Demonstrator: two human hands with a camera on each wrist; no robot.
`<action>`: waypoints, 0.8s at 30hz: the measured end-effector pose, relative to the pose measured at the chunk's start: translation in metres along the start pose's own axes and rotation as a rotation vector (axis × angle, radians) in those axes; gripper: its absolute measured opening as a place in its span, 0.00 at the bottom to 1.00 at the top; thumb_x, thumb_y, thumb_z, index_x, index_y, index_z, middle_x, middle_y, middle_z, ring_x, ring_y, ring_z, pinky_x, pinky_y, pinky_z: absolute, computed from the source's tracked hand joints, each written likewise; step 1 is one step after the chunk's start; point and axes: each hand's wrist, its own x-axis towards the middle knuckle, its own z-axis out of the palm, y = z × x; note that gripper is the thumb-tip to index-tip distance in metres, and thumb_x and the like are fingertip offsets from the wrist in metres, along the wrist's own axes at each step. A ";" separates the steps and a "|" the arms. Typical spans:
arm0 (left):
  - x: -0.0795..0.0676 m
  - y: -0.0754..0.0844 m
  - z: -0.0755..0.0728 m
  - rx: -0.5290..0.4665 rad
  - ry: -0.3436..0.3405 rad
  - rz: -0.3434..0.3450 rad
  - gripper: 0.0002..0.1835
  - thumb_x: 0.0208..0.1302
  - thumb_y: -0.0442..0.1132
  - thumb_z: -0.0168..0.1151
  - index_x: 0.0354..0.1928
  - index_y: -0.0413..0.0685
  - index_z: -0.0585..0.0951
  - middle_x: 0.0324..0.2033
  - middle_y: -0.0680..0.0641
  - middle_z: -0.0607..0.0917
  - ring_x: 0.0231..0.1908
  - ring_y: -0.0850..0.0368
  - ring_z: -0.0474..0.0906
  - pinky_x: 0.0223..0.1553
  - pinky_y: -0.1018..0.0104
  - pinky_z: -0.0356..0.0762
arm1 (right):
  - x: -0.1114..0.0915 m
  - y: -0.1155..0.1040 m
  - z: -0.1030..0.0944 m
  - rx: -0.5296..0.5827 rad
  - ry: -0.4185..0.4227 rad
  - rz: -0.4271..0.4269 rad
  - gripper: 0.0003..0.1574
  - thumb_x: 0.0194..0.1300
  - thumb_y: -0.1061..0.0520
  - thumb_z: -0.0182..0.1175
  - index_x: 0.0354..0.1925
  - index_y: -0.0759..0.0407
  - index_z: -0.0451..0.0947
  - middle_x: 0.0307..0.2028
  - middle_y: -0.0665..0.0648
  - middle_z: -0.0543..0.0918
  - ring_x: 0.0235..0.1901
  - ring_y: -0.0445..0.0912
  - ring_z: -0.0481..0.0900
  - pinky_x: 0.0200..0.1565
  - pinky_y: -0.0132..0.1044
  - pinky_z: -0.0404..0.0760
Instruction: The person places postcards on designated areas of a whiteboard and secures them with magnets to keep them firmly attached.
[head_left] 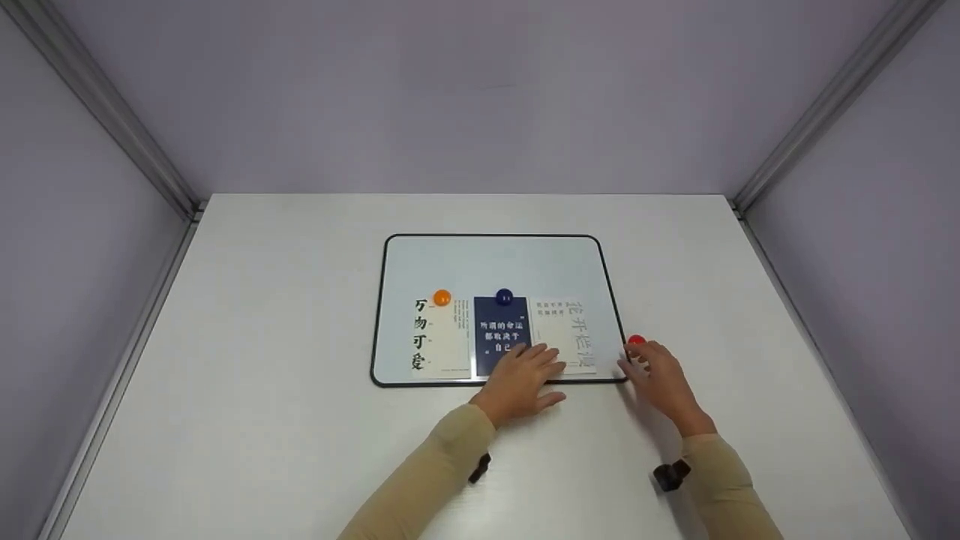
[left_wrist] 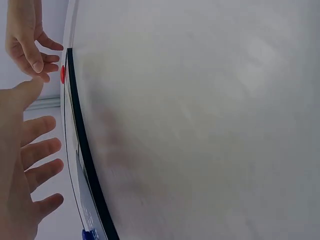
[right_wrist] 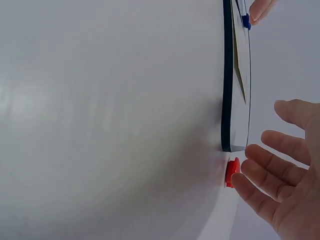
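A black-framed whiteboard point(head_left: 491, 262) lies flat with three paper cards along its near side. An orange round magnet point(head_left: 442, 298) sits on the top of the left card point(head_left: 448, 341); a dark blue magnet point(head_left: 504, 297) is on the top of the navy card point(head_left: 499, 313). No magnet shows on the pale right card point(head_left: 562, 326). My left hand point(head_left: 520, 382), fingers spread, is over the lower parts of the navy and right cards, partly hiding both. Beside the board's right edge, a red magnet point(right_wrist: 232, 172) rests on the table, with my right hand's point(head_left: 664, 382) relaxed fingers close to it.
The white table point(head_left: 270, 337) extends around the board on all sides. Pale walls point(head_left: 480, 97) with grey metal corner posts enclose its back and both sides. Each sleeved wrist carries a small black device point(head_left: 671, 475).
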 end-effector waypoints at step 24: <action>-0.006 -0.001 0.000 -0.078 -0.122 -0.033 0.30 0.61 0.65 0.41 0.62 0.61 0.65 0.65 0.54 0.59 0.64 0.57 0.52 0.63 0.53 0.49 | 0.015 0.018 -0.008 -0.035 -0.005 0.079 0.19 0.57 0.58 0.60 0.46 0.68 0.74 0.29 0.57 0.73 0.29 0.49 0.68 0.28 0.38 0.67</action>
